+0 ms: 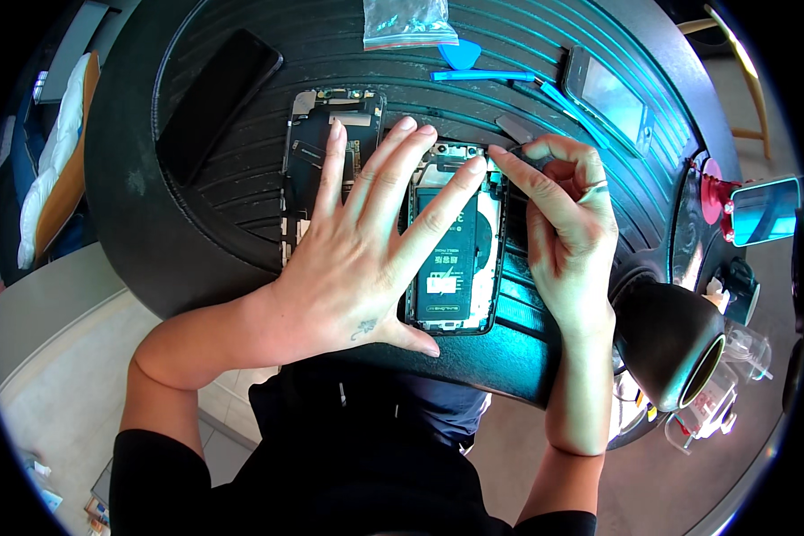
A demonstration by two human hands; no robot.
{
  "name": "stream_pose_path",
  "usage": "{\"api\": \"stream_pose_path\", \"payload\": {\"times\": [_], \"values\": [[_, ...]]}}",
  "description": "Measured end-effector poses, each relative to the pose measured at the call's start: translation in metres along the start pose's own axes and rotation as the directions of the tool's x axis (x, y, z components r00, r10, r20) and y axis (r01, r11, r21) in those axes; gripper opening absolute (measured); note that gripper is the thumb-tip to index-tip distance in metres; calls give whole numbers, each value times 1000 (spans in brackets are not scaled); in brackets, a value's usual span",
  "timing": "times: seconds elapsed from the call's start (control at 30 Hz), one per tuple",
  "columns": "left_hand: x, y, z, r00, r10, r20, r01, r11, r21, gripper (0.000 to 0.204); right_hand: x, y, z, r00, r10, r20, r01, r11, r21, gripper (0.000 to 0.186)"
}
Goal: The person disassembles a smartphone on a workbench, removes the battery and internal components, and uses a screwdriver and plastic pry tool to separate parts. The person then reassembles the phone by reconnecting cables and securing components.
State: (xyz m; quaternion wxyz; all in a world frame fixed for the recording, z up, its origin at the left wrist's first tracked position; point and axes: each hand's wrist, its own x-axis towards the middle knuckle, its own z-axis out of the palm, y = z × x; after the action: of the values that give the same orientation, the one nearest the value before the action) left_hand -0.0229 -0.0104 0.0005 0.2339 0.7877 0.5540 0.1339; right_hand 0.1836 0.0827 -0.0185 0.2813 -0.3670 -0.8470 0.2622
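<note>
An opened phone (486,290) lies near the 6 o'clock edge of the black worktop (223,210), its long side running from 12 to 6 and its dark battery (442,259) exposed. The left hand (348,250) has its grip released: the fingers fan wide, the index finger reaching over the phone's 12 o'clock end, the thumb just past its 6 o'clock end, and the little finger over a second opened phone part (308,143) at 10 o'clock. The right hand (572,237) brings its fingertips to the 1 o'clock corner; whether its grip is pinching some small part there I cannot tell. Good handling, as I judge it, means steadying the rim with the left fingers, without pressing on the battery, while the right fingertips work lightly and close to the corner. Lifting the left index finger a little would clear the sightline. The thin grey piece (514,128), just beyond that corner, is easily knocked; the blue pry sticks (482,76) and blue pick (460,55), toward 12, are well placed.
</note>
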Motion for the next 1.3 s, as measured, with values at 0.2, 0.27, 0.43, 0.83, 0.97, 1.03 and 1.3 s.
{"api": "stream_pose_path", "payload": {"times": [0.2,0.27,0.43,0.83,0.97,1.03,1.3], "values": [[0,-1,2,1000,-8,-16,7,1000,-19,146,1,-2,4,999,-16,-33,15,1000,-21,39],[-1,-1,2,1000,-10,-22,10,1000,-24,145,4,-1,3,999,-39,-25,38,998,-48,34],[0,-1,4,999,-8,-37,6,999,-40,146,6,5,2,999,-35,-33,35,999,1,33],[0,-3,5,999,-3,-40,2,999,-34,147,-2,1,-4,1000,-16,7,17,997,-72,41],[0,-2,2,999,-5,-32,4,1000,-29,147,1,3,-2,997,-75,-14,74,995,-71,43],[1,-5,-1,1000,-10,-25,10,1000,-21,146,2,1,-1,998,-67,-11,66,996,-65,42],[-4,3,-1,998,-16,54,15,1000,18,153,0,7,1,999,-33,-1,33,998,48,43]]}}
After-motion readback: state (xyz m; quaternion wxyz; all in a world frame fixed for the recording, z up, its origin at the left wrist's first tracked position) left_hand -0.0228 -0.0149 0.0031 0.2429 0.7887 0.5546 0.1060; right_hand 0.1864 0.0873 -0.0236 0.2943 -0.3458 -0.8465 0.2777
